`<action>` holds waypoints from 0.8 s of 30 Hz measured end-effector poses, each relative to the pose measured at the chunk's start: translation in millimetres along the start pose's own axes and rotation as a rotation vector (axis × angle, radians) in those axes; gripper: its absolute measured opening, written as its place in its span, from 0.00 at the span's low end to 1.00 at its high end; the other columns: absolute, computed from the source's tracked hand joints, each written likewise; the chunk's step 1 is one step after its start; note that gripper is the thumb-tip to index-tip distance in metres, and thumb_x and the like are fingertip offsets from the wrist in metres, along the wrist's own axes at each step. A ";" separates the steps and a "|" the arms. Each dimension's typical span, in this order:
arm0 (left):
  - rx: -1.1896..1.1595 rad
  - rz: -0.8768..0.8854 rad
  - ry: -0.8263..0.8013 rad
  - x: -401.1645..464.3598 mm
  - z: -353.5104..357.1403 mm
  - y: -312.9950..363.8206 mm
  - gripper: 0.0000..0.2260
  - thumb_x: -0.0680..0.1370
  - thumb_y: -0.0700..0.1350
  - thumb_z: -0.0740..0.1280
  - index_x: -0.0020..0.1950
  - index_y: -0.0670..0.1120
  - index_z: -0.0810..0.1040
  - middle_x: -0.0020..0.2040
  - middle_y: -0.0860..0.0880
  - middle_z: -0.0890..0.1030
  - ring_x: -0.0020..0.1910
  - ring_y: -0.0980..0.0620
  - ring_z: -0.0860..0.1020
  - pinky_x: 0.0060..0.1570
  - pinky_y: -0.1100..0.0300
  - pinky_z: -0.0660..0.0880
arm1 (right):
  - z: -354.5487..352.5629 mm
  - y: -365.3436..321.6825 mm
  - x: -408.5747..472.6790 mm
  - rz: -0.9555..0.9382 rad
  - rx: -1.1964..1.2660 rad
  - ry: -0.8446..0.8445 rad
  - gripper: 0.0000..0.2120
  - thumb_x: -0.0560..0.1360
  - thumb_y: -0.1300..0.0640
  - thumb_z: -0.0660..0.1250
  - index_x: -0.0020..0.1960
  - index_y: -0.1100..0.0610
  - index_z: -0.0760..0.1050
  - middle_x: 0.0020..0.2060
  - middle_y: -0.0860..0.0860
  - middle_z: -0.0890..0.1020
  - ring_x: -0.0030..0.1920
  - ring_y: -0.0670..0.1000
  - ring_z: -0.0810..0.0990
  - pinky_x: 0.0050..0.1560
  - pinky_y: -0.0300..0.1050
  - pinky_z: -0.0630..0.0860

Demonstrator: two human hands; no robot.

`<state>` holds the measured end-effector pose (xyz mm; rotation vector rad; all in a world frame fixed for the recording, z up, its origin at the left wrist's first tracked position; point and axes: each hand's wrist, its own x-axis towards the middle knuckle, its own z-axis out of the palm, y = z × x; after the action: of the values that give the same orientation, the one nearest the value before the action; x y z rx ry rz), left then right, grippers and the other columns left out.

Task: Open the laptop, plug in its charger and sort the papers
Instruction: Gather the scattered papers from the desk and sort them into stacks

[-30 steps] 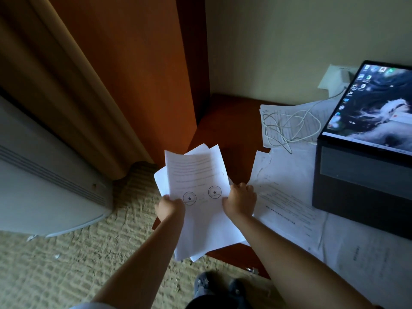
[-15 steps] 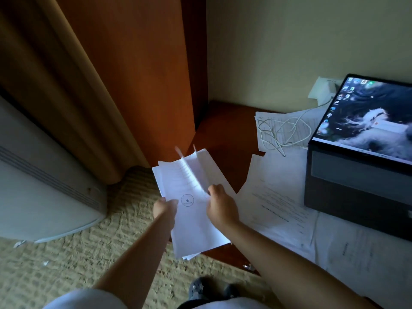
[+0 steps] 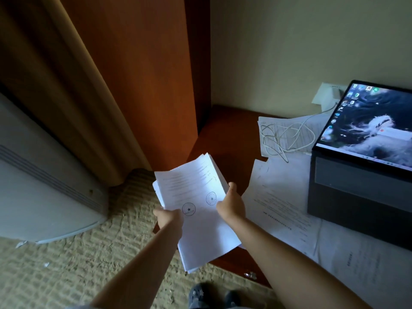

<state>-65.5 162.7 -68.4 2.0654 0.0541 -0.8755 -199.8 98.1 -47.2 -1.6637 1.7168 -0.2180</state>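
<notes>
White paper stack: a sheaf of printed white sheets (image 3: 196, 210), top page bearing two round stamps, is held in the air over the near-left corner of the reddish-brown wooden worktop (image 3: 225, 134), partly out over the carpet.
Left hand: the left hand (image 3: 168, 217) pinches the sheaf's left edge beside the lower stamp; its grip is narrow, thumb on top of the paper.
Right hand: the right hand (image 3: 230, 202) holds the right edge, thumb lying up along the margin, fingers hidden beneath; its grip is likewise closed on the sheaf.
Long axis: the sheaf runs from near the person's body away and slightly right, toward the wall corner, with a hand on each long side.
Loose sheets: more white printed pages (image 3: 281, 197) lie spread flat on the worktop just right of the sheaf, some tucked under the laptop.
Key relation: the loose pages lie to the right of the held sheaf, so the right hand is the nearer one; the left could keep the sheaf alone while the right reaches.
Laptop: the dark grey laptop (image 3: 356, 186) stands open on the worktop's right side, screen lit.
Charger: a thin white cable (image 3: 283, 139) lies coiled on a sheet behind the loose pages and runs to a white plug (image 3: 332, 94) at the wall; whether it enters the laptop cannot be told.
Progress: judged from this, laptop and charger look handled, and sorting is under way.
</notes>
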 end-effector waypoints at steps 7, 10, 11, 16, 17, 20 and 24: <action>0.371 -0.023 0.067 -0.2 8.7 2.5 0.16 0.70 0.44 0.63 0.56 0.45 0.76 0.61 0.41 0.72 0.58 0.40 0.71 0.64 0.50 0.68 | 6.2 12.0 11.4 -0.062 -0.294 0.054 0.16 0.74 0.62 0.61 0.61 0.58 0.73 0.63 0.55 0.69 0.62 0.57 0.68 0.59 0.47 0.69; 0.420 0.004 0.089 -9.7 9.0 10.1 0.16 0.75 0.41 0.62 0.62 0.46 0.75 0.65 0.40 0.66 0.62 0.39 0.67 0.65 0.50 0.65 | 8.4 11.6 11.2 -0.066 -0.326 0.065 0.15 0.73 0.63 0.61 0.59 0.57 0.74 0.61 0.55 0.71 0.59 0.58 0.71 0.57 0.48 0.69; 0.387 0.016 0.087 -7.5 9.6 7.5 0.16 0.75 0.41 0.61 0.62 0.46 0.75 0.65 0.40 0.66 0.60 0.39 0.69 0.64 0.50 0.68 | 9.1 11.0 10.0 -0.062 -0.329 0.083 0.14 0.73 0.64 0.61 0.58 0.57 0.74 0.60 0.55 0.72 0.58 0.57 0.72 0.56 0.47 0.69; 0.245 0.133 0.036 -3.5 5.7 1.4 0.11 0.73 0.36 0.60 0.52 0.43 0.77 0.43 0.45 0.78 0.40 0.44 0.75 0.46 0.54 0.77 | 18.4 14.5 0.7 -0.146 -0.338 0.194 0.12 0.74 0.67 0.61 0.56 0.57 0.74 0.57 0.52 0.74 0.55 0.53 0.74 0.55 0.45 0.69; 0.210 0.145 0.031 -4.4 4.7 2.2 0.11 0.72 0.35 0.60 0.53 0.44 0.74 0.40 0.47 0.77 0.40 0.44 0.75 0.45 0.54 0.76 | 19.7 15.6 -0.3 -0.175 -0.294 0.192 0.14 0.74 0.68 0.60 0.58 0.57 0.73 0.58 0.52 0.75 0.55 0.54 0.75 0.54 0.45 0.70; 0.064 0.106 0.003 -9.6 1.5 11.6 0.13 0.71 0.32 0.61 0.52 0.45 0.67 0.39 0.47 0.73 0.38 0.45 0.73 0.40 0.55 0.74 | 13.2 12.7 -0.6 -0.194 -0.029 0.143 0.24 0.74 0.68 0.58 0.69 0.57 0.65 0.63 0.54 0.74 0.60 0.56 0.75 0.54 0.48 0.73; -0.147 0.230 -0.137 -20.7 -7.6 43.0 0.07 0.72 0.31 0.63 0.38 0.41 0.72 0.34 0.45 0.74 0.32 0.50 0.72 0.29 0.61 0.69 | -13.2 -6.4 -2.0 -0.213 0.235 0.304 0.20 0.77 0.66 0.57 0.69 0.61 0.66 0.65 0.55 0.73 0.63 0.57 0.74 0.54 0.43 0.70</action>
<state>-62.2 147.1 -22.7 1.8291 -0.1844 -0.8413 -202.7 94.3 -33.2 -1.6977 1.6489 -0.7783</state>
